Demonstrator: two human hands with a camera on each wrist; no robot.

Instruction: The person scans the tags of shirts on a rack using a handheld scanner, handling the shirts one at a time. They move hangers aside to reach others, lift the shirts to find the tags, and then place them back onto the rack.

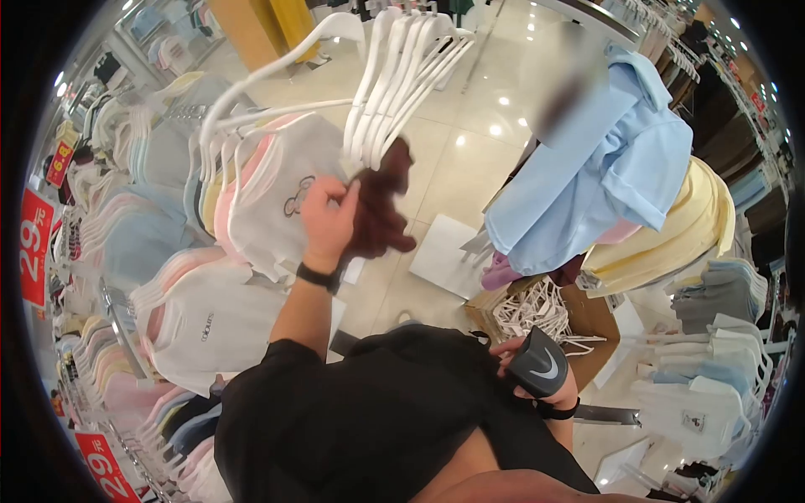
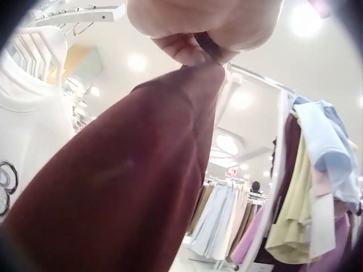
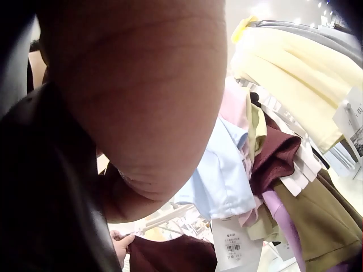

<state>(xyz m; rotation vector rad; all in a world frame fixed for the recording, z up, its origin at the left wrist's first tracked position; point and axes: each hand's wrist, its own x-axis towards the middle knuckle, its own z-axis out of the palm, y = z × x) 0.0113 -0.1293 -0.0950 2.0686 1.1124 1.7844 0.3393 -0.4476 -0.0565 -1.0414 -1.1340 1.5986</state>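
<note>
My left hand (image 1: pixel 327 220) is raised just below a row of white hangers (image 1: pixel 398 92) and pinches the edge of a maroon garment (image 1: pixel 381 210). In the left wrist view the cloth (image 2: pixel 125 175) hangs down from between thumb and fingers. Down by my right side, my right hand (image 1: pixel 555 387) holds a dark grey barcode scanner (image 1: pixel 538 365) with a pale curved mark on it. The right wrist view shows the black scanner body (image 3: pixel 51 187) against the palm; most of the fingers are hidden there.
Light blue clothes (image 1: pixel 608 159) and yellow ones (image 1: pixel 679 230) are piled at the right. Below them stands a cardboard box (image 1: pixel 595 314) with many loose white hangers (image 1: pixel 537 318). Racks of shirts (image 1: pixel 214 318) line the left, beside a red price sign (image 1: pixel 35 247).
</note>
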